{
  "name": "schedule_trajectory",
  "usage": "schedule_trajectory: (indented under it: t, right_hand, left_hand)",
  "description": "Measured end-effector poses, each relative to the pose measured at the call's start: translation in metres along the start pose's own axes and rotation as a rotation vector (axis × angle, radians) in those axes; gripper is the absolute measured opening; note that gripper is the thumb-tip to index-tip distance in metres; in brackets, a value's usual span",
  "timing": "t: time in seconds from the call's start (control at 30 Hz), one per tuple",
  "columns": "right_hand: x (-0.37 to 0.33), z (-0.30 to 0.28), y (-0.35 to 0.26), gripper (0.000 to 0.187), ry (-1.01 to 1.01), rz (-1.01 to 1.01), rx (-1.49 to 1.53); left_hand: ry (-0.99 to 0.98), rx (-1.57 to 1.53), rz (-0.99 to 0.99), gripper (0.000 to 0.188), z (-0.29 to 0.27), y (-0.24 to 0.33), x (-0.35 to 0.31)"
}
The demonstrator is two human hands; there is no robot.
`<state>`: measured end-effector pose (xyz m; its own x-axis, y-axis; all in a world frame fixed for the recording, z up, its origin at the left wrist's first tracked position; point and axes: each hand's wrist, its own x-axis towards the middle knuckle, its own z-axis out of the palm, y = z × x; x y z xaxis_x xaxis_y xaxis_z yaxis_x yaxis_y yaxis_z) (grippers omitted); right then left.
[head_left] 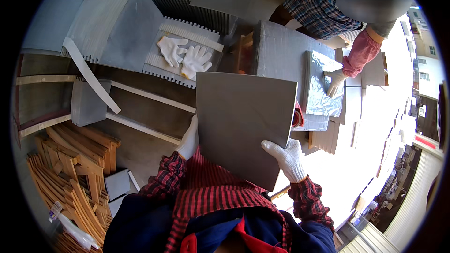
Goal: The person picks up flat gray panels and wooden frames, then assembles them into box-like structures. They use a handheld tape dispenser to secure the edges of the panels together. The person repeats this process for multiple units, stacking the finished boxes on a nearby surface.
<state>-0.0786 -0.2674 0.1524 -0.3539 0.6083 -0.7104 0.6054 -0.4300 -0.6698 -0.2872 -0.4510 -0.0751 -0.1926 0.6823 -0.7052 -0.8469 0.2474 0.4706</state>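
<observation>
Striped apron (220, 202) foremost — my half-closed right hand (288, 159) grips a grey panel (241, 124), my left hand (188, 140), fingers hidden, its opposite edge; beyond, silvery wrapping (321, 105), contents unclear.

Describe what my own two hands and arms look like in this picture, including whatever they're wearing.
Your left hand and right hand both wear white knitted fabric gloves. Above them, loose red-and-black checked cloth sleeves cover your forearms, narrowing at the wrists. Higher up, dark navy-blue cloth covers your arms. I can't make out any markings on the gloves.
</observation>
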Motion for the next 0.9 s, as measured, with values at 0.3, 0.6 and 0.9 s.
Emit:
schedule_trajectory:
  t: [0.3,0.6,0.9]
  right_hand:
    - [-0.011,-0.14,0.084,0.041,0.117,-0.162,0.198]
    - [0.059,-0.304,0.147,0.077,0.59,-0.309,0.443]
    - [0.017,-0.374,0.153,0.064,0.167,-0.434,1.06]
  left_hand:
    - [0.184,-0.058,0.214,0.069,0.15,-0.031,-0.013]
    - [0.198,-0.062,0.574,0.061,0.346,-0.06,-0.034]
    - [-0.237,0.11,1.422,0.028,0.383,-0.088,0.04]
